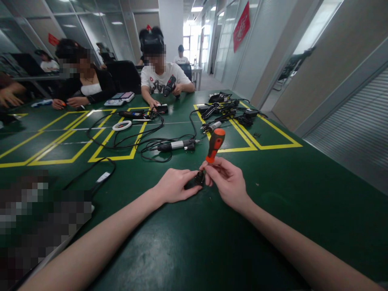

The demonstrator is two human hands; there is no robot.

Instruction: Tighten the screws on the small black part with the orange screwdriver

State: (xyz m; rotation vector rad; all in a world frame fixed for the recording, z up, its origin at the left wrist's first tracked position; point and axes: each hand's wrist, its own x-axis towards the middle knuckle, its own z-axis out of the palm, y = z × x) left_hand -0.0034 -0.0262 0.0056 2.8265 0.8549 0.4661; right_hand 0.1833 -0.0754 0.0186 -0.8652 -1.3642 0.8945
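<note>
Screwdriver (216, 144) leans handle-up, its tip too dark and small for me to tell whether it sits inside the black part (199, 178), itself half hidden. The right hand (228, 180) pinches the screwdriver low, at the handle's base; the left hand (177, 184), just beside, grips the part between thumb and forefinger. Green surface (303, 190) spreads rightward to a slanting edge; beyond the hands lies a corded silver-and-black tool (177, 146).

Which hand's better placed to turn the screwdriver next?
Right hand, likely: it holds the screwdriver near the handle's lower end, while the left hand is occupied at the small dark part.
</note>
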